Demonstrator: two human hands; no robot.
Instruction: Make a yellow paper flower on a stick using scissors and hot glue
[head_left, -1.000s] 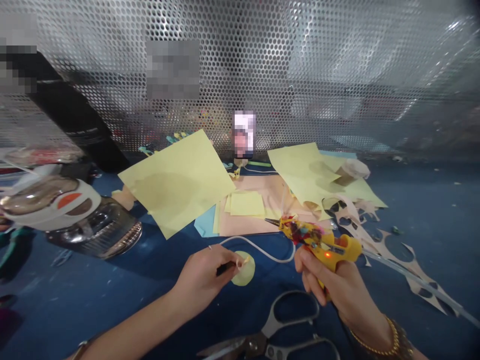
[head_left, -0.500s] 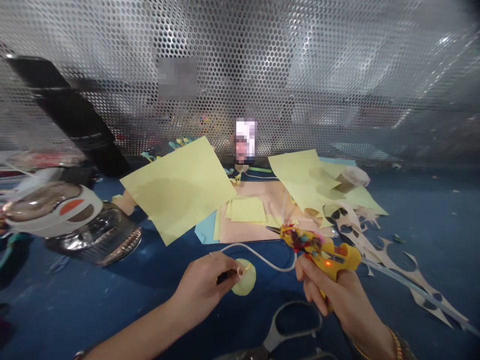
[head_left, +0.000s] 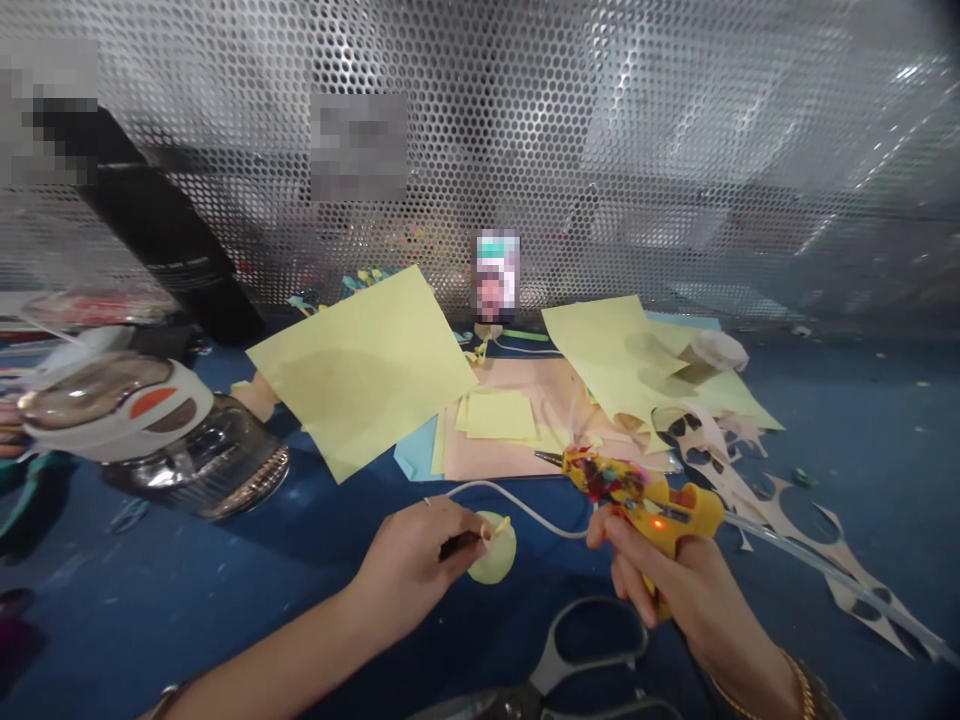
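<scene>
Faint print on a black cylinder at upper left, too small to read. Just above the right hand, a yellow hot glue gun, its barrel crusted with red and dark smears, any markings unreadable, an orange light glowing on its side, metal nozzle pointing left, held off the blue work surface. Right fingers curled firmly around the grip. Clear glue stick trailing from the gun's rear over a cut-out paper stencil. Left fingers closed in a pinch on a small yellow paper strip, pressed at the edge of a pale yellow paper disc lying on the surface. White cord curving behind the disc. Large steel scissors below, near the right hand. Loose yellow paper sheets beyond.
</scene>
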